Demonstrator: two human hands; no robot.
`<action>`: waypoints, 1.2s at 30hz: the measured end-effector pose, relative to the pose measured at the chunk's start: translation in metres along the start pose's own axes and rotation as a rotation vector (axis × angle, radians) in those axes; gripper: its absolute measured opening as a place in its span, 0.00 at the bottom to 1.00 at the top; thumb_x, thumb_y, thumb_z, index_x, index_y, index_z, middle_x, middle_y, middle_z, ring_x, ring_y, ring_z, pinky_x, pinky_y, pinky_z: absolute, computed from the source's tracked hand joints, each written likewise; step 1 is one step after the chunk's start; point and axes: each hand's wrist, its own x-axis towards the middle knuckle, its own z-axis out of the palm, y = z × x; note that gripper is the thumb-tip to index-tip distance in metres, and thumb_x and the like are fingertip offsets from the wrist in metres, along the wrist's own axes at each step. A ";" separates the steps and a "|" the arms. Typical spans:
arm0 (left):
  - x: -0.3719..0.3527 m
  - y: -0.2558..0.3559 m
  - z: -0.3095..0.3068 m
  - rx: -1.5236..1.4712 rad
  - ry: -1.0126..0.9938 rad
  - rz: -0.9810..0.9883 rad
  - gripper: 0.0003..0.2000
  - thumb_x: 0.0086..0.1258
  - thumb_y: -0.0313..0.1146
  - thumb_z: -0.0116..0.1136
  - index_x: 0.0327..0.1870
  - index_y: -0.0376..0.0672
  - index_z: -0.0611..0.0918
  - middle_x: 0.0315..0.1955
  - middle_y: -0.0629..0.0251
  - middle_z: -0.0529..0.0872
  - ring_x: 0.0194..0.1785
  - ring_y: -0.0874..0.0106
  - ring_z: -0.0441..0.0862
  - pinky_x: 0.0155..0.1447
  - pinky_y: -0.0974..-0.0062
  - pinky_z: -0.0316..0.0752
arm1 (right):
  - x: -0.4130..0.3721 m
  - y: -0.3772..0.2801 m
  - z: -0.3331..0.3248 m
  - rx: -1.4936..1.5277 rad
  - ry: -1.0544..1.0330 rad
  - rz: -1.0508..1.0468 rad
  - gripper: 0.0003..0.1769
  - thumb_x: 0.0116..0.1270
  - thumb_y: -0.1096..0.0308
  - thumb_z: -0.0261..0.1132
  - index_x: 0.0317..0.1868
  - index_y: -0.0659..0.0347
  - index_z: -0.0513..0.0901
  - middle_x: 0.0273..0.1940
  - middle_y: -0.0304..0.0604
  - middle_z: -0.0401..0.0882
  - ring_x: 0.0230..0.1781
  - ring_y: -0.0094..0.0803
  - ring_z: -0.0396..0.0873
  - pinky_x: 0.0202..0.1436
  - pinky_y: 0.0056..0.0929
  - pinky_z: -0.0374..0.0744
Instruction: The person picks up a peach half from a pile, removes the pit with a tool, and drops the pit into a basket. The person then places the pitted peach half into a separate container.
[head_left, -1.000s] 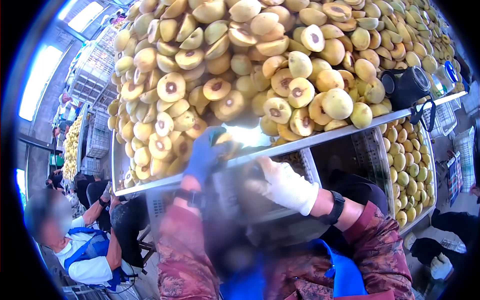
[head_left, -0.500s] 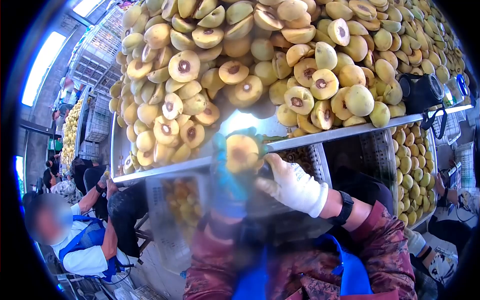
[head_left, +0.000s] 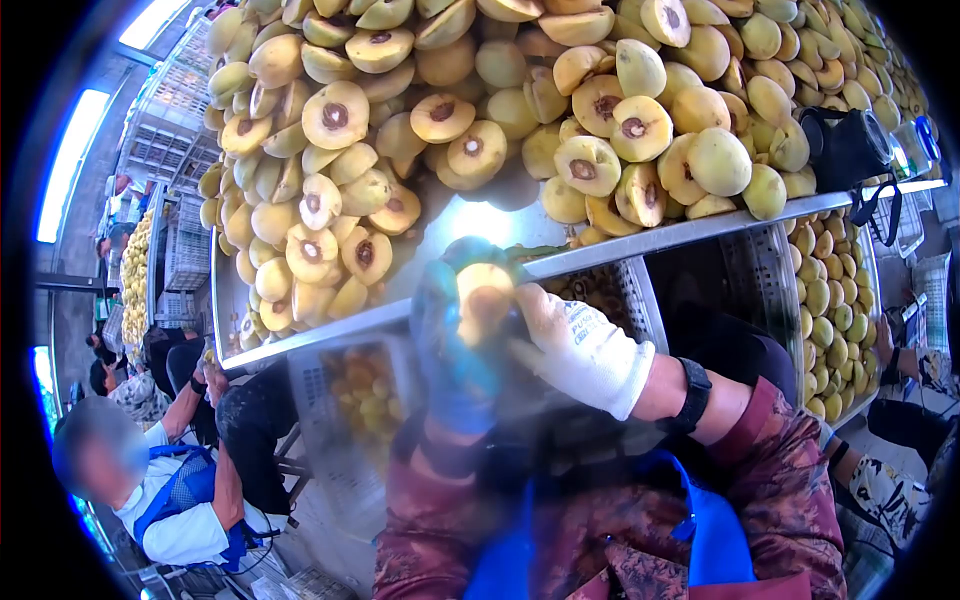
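My left hand (head_left: 452, 345), in a blue-green glove, is closed around a yellow peach half (head_left: 487, 292) with its cut face up. A blurred patch of the view softens this hand and the fruit. My right hand (head_left: 590, 350), in a white glove, is beside the fruit with its thumb and fingers bent together at the fruit's right edge. Whatever it grips is hidden by blur and by the glove. Just beyond both hands is the metal table rim (head_left: 640, 243), with a large heap of halved peaches (head_left: 480, 150) behind it, many showing brown pit hollows.
Below the rim stand crates of peach halves, one at left (head_left: 365, 395) and one at right (head_left: 825, 310). A black strapped object (head_left: 845, 150) lies on the table's right corner. A seated person (head_left: 190, 500) is at left; another person's arm (head_left: 905, 365) shows at right.
The view has shifted slightly, so the heap appears farther left. The peach half in my left hand looks turned or tilted, and my right fingers stay close against it.
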 end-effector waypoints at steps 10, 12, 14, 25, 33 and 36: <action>-0.004 0.006 -0.005 0.300 -0.093 0.111 0.22 0.80 0.48 0.43 0.51 0.34 0.78 0.46 0.59 0.83 0.47 0.67 0.82 0.53 0.68 0.80 | -0.007 0.013 0.017 0.121 -0.023 0.019 0.19 0.62 0.69 0.63 0.51 0.64 0.67 0.31 0.57 0.79 0.30 0.57 0.80 0.30 0.49 0.77; -0.007 0.011 0.006 0.100 -0.002 0.016 0.19 0.80 0.43 0.45 0.51 0.32 0.76 0.43 0.58 0.83 0.44 0.67 0.82 0.50 0.71 0.78 | -0.009 0.016 0.019 0.073 0.000 -0.035 0.21 0.62 0.70 0.63 0.53 0.63 0.67 0.31 0.56 0.79 0.29 0.56 0.80 0.29 0.48 0.77; -0.008 0.010 0.008 0.023 0.030 -0.032 0.19 0.79 0.44 0.46 0.51 0.32 0.76 0.43 0.58 0.83 0.43 0.66 0.82 0.50 0.70 0.79 | -0.010 0.017 0.019 0.100 -0.003 -0.024 0.18 0.63 0.69 0.63 0.50 0.64 0.68 0.30 0.57 0.79 0.30 0.56 0.80 0.31 0.48 0.77; -0.012 0.011 0.013 0.187 -0.029 0.049 0.27 0.79 0.53 0.43 0.54 0.32 0.75 0.53 0.53 0.80 0.54 0.63 0.79 0.62 0.65 0.75 | -0.005 0.005 0.008 0.301 -0.044 0.134 0.19 0.63 0.68 0.66 0.51 0.64 0.70 0.30 0.55 0.81 0.30 0.52 0.83 0.30 0.42 0.78; 0.000 0.016 -0.006 0.173 -0.234 -0.121 0.13 0.74 0.34 0.53 0.49 0.33 0.81 0.43 0.60 0.86 0.45 0.72 0.81 0.55 0.73 0.75 | -0.021 0.012 0.016 0.343 -0.160 0.172 0.23 0.63 0.65 0.65 0.54 0.68 0.70 0.30 0.62 0.81 0.32 0.55 0.83 0.34 0.44 0.80; 0.003 0.023 -0.005 0.316 -0.324 -0.125 0.12 0.73 0.34 0.54 0.45 0.34 0.83 0.40 0.61 0.86 0.43 0.74 0.80 0.54 0.75 0.74 | -0.024 0.008 0.012 0.417 -0.227 0.229 0.24 0.63 0.63 0.63 0.54 0.70 0.69 0.30 0.64 0.81 0.30 0.55 0.83 0.33 0.45 0.80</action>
